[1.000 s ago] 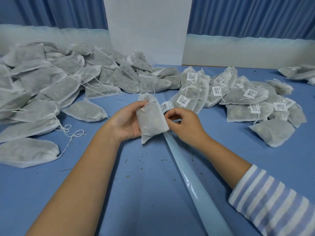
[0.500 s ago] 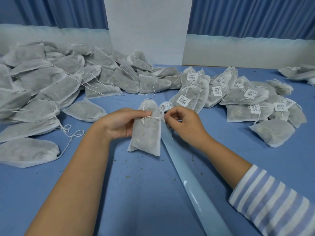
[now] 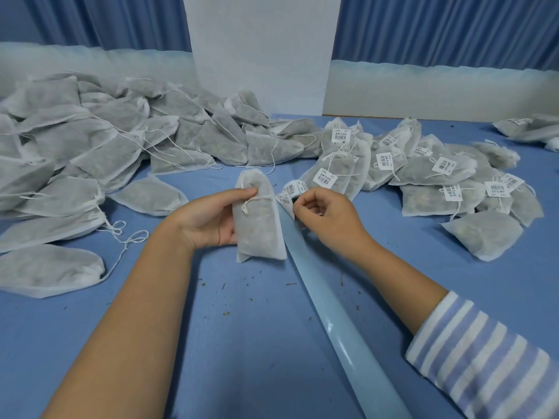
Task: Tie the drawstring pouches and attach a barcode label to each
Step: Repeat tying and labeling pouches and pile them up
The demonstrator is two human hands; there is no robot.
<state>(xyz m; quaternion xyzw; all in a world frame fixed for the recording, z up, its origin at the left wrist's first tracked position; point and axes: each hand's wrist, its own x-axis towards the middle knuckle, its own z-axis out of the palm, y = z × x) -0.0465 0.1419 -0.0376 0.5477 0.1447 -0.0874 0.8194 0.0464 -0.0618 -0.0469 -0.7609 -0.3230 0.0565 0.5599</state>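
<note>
The pouch [image 3: 260, 225] stands upright near the middle of the worktop [image 3: 242, 343]. Its drawstring is knotted at the neck and the face that shows carries no label. I cannot tell whether its bottom edge rests on the blue surface or hangs just above it.

The likeliest slip, I judge, is at the label roll [image 3: 292, 189] just to the right of the pouch. A label coming free could curl onto itself or cling to a fingertip. Pressed onto soft, wrinkled fabric near the knot, it might sit crooked or lift at a corner. Bits of dried herb scattered on the worktop could also foul the adhesive. The pouch could sag or twist if it is gripped only at the neck.

The left hand [image 3: 211, 220] holds the pouch with its thumb across the front of the neck, and its fingers are wrapped behind. The right hand [image 3: 328, 220] has curled fingers, with thumb and forefinger pinching at the label roll. Whether a label has already lifted is hidden.

The pale backing strip [image 3: 332, 316] trails from the roll toward the near edge. Unlabelled pouches [image 3: 90, 152] are heaped along the left edge. Labelled pouches [image 3: 423, 176] lie toward the far right.
</note>
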